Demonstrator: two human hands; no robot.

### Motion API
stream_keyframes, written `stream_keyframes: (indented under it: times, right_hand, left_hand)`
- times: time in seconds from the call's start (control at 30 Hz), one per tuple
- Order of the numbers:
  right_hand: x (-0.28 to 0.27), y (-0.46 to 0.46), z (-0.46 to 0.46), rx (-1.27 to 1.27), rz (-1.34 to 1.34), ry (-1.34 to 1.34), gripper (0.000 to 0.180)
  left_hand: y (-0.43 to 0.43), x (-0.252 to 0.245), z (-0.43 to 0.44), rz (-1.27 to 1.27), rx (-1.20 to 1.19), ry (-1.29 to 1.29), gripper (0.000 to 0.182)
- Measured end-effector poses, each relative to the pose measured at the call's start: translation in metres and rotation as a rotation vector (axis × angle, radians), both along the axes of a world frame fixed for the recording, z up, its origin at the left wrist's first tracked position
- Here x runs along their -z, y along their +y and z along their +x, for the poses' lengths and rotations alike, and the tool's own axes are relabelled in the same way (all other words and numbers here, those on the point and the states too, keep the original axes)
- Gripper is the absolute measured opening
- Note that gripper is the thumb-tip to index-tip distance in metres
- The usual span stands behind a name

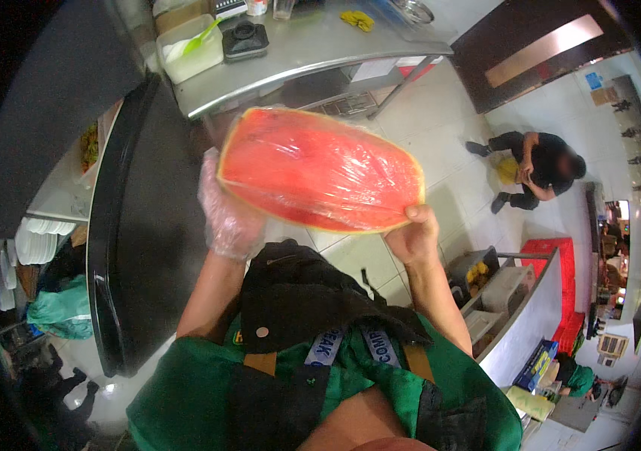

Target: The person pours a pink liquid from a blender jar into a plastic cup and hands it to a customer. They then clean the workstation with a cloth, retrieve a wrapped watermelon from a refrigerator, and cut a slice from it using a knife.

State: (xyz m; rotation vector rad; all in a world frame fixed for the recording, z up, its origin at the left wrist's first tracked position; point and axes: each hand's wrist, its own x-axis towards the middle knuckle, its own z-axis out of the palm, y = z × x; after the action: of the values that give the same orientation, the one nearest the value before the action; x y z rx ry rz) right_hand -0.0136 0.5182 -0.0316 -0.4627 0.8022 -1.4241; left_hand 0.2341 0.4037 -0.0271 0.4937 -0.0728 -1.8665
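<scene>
A large cut piece of watermelon (320, 169), wrapped in clear plastic film, is held up in front of my body. Its red flesh faces me, with a thin pale rind edge around it. My left hand (231, 217), in a clear disposable glove, grips the left end, its fingers partly hidden behind the fruit. On the opposite side, my bare right hand (416, 234) supports the lower right corner, thumb on the wrapped face. Below the fruit is my black apron (309, 287).
A steel table (309, 45) ahead carries a plastic tub (191, 51), a black lidded container (245, 40) and a yellow cloth (357, 21). A tall black panel (157, 242) stands close on my left. Rightward, a person (546, 163) sits beyond a steel rack (523, 321) and red crates (565, 270).
</scene>
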Motion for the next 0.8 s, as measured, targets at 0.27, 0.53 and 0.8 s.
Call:
stream_keyframes:
  times: [0.27, 0.53, 0.8]
  right_hand:
    - [0.060, -0.166, -0.143, -0.135, -0.020, -0.082, 0.082]
    - [0.095, -0.423, -0.268, -0.441, -0.011, -0.165, 0.074]
    - [0.115, -0.575, -0.325, -0.587, 0.173, -0.185, 0.068]
  left_hand:
    - [-0.160, 0.053, -0.128, -0.229, 0.025, -0.104, 0.057]
    - [-0.352, 0.087, -0.232, -0.057, -0.215, -0.215, 0.052]
    - [-0.484, 0.115, -0.276, -0.026, -0.237, -0.305, 0.051]
